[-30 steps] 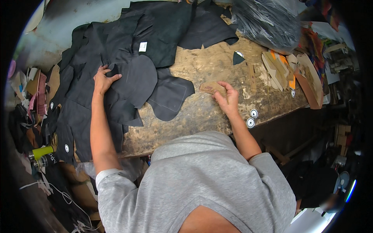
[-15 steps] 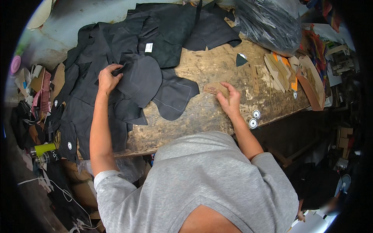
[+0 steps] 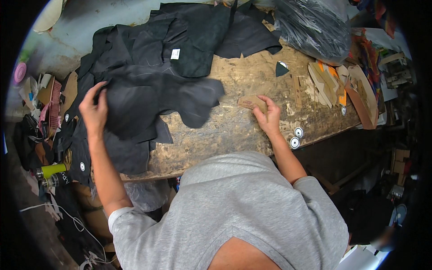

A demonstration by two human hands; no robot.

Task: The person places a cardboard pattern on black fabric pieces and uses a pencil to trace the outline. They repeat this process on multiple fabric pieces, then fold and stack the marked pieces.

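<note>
My left hand (image 3: 94, 106) is closed on the edge of a black leather piece (image 3: 153, 96), pinched between thumb and fingers. That piece stretches rightward over the bench, its far end rounded and blurred by motion. Beneath and behind it lie more black leather sheets (image 3: 193, 49), some with pale drawn lines. In my right hand (image 3: 267, 114) is a small brown cardboard pattern (image 3: 246, 101), held by thumb and fingers just above the bare wood of the workbench (image 3: 211, 144). A gap of wood separates the pattern from the leather's right end.
At the far right are a filled dark plastic bag (image 3: 312, 29) and several cardboard patterns (image 3: 325, 83). Round black-and-white markers (image 3: 294, 142) lie near the bench's front edge. A pink basket (image 3: 55, 104) and a green-yellow bottle (image 3: 53, 171) stand on the left.
My left hand has moved left and slightly toward me, pulling the leather piece left and stretching it out. My right hand keeps the pattern in nearly the same place.
</note>
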